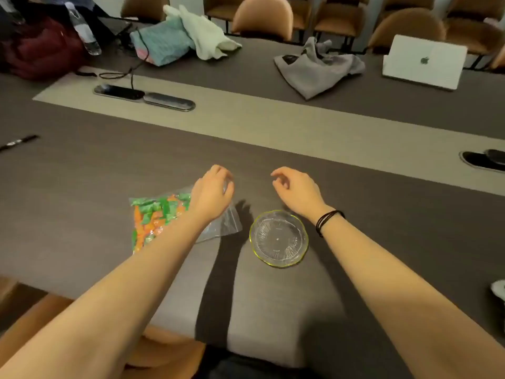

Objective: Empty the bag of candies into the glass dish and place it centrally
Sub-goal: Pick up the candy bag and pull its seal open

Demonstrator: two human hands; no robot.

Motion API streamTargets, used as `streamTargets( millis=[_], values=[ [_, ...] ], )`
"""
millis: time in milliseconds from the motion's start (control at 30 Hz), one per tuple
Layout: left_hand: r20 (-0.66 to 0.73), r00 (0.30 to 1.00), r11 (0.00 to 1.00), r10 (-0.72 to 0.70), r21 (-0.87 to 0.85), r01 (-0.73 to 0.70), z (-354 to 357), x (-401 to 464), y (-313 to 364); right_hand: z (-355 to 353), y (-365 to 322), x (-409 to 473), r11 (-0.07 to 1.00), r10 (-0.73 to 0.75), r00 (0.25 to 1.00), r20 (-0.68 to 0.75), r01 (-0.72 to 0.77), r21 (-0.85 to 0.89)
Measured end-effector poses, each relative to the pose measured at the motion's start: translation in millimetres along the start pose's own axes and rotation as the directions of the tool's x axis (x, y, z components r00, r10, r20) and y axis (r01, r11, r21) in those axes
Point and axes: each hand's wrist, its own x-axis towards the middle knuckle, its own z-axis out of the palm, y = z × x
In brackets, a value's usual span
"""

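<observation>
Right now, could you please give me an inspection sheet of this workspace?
Surface: dark table with a lighter centre strip.
Job's things: bag of candies lies flat, full; glass dish beside it, holding nothing.
Clutter: laptop, water bottle, grey cloth, folded towels, red bag, pen.
Hands: left hand over the bag's clear end, grasp hidden; right hand above the table, fingers loosely curled, holding nothing.
Cables: black cable runs to the table socket.
Surroundings: tan chairs behind.
</observation>
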Motion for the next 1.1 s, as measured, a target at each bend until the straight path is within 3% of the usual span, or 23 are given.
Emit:
streamTargets(
  millis=[133,233,400,633,800,900,967,1100],
  values=[
    [0.318,0.914,0.963,-0.252,0.172,0.205,39,-14,-40,36,15,10,0.99,0.122,0.978,0.169,-0.131,0.042],
    [0.409,0.853,0.936,-0.325,0.266,0.229,67,-20,-59,61,25,21,0.982,0.156,0.957,0.246,-0.176,0.061],
    [0.392,0.884,0.923,-0.253,0.373,0.099,96,-13,-71,85,31,41,0.976,0.177,0.929,0.326,-0.208,0.062],
    [0.351,0.924,0.894,-0.148,0.448,-0.027,108,1,-78,93,35,72,0.963,0.192,0.926,0.326,-0.243,0.121],
    [0.335,0.931,0.948,-0.145,0.317,0.033,108,2,-83,96,39,76,0.95,0.224,0.909,0.351,-0.284,0.128],
    [0.28,0.897,0.937,-0.343,0.17,0.306,103,15,-70,100,40,73,0.949,0.221,0.905,0.364,-0.285,0.133],
    [0.292,0.865,0.908,-0.408,0.231,0.351,106,24,-66,102,42,70,0.951,0.217,0.907,0.362,-0.281,0.133],
    [0.345,0.837,0.871,-0.425,0.406,0.275,108,37,-55,104,44,65,0.959,0.191,0.922,0.337,-0.248,0.135]
  ],
)
